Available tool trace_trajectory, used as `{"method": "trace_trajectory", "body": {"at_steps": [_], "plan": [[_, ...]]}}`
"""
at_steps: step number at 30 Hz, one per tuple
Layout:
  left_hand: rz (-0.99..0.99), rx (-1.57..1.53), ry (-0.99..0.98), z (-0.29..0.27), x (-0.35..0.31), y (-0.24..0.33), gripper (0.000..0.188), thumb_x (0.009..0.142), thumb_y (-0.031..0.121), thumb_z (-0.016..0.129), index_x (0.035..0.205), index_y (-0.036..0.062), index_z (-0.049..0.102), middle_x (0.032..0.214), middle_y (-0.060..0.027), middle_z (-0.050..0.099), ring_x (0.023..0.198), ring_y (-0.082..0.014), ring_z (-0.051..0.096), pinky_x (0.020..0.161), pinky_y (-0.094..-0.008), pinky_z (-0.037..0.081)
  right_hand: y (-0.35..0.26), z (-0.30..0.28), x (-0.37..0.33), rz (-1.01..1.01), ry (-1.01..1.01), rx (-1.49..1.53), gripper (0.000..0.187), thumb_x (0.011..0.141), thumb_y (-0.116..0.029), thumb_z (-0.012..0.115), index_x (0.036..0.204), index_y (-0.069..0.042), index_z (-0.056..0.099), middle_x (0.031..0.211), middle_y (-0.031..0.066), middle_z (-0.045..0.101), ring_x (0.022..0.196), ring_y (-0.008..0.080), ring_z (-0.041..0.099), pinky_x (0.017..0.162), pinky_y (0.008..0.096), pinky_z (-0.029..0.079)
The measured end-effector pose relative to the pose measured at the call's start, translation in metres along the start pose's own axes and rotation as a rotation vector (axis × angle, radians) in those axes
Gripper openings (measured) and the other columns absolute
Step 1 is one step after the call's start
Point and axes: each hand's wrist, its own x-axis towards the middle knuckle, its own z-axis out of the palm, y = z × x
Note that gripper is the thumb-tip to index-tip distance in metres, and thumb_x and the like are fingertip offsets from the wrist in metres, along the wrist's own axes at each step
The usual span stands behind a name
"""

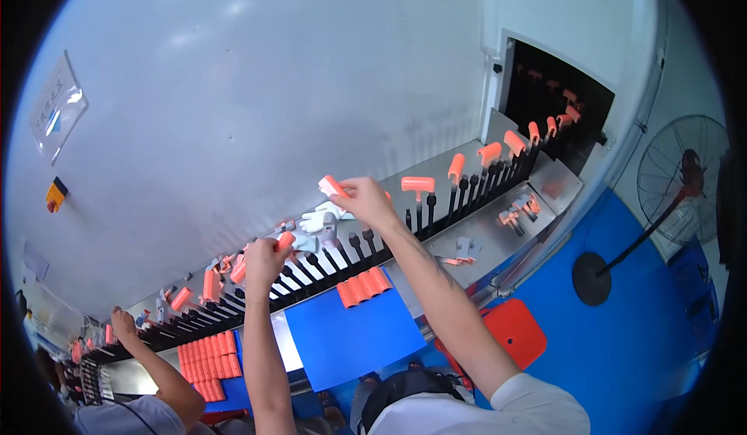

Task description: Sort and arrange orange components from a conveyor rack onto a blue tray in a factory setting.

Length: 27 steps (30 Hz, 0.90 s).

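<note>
Pinched in my right hand (362, 201) is an orange curved plastic cover (330, 185), its pale side partly showing, raised above the row of black posts (354, 240). My left hand (264, 262) is closed on another orange cover (285, 240), lower and to the left, close over the posts. Similar covers sit on posts to the right, among them a wide orange cover (418, 184). On the blue mat (354, 349) in front of me lies a short row of orange covers (364, 287).
A co-worker's hand (123, 324) reaches to the posts at the left, near stacked orange covers (208, 361). The posts run into a dark opening (556, 85) at the right. White gloves (319, 219) lie behind the posts. A red stool (515, 332) and a fan (683, 178) stand right.
</note>
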Motion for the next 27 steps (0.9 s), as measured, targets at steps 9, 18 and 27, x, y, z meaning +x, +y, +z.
{"method": "trace_trajectory", "body": {"at_steps": [9,18,27], "plan": [[0.086,-0.411,0.173,0.038,-0.151,-0.055,0.038,0.081,0.012,0.078,0.117,0.0030,0.066,0.105,-0.0129,0.070,0.090,-0.0221,0.068,0.078,-0.0344,0.055,0.111,0.097,-0.232,-0.014,-0.065,-0.194,0.037,0.083,-0.009,0.070,0.119,-0.001,0.063,0.115,0.0154,0.066,0.100,0.0330,0.067,0.087,0.0389,0.054],[0.049,-0.285,0.167,0.155,-0.216,-0.076,0.041,0.080,-0.001,0.064,0.121,0.0035,0.063,0.133,-0.0255,0.049,0.122,-0.0431,0.049,0.108,-0.0466,0.037,0.137,0.146,-0.257,-0.282,-0.204,-0.515,0.027,0.085,-0.012,0.067,0.111,-0.004,0.066,0.122,0.0133,0.059,0.109,0.0307,0.059,0.090,0.0386,0.053],[-0.177,-0.391,0.156,0.187,-0.198,-0.060,0.045,0.087,0.021,0.072,0.124,-0.0018,0.061,0.131,-0.0203,0.056,0.121,-0.0359,0.054,0.103,-0.0431,0.039,0.152,0.163,-0.205,-0.391,-0.164,-0.815,0.027,0.082,-0.017,0.066,0.107,-0.008,0.069,0.114,0.0072,0.062,0.105,0.0251,0.055,0.084,0.0402,0.042]]}}
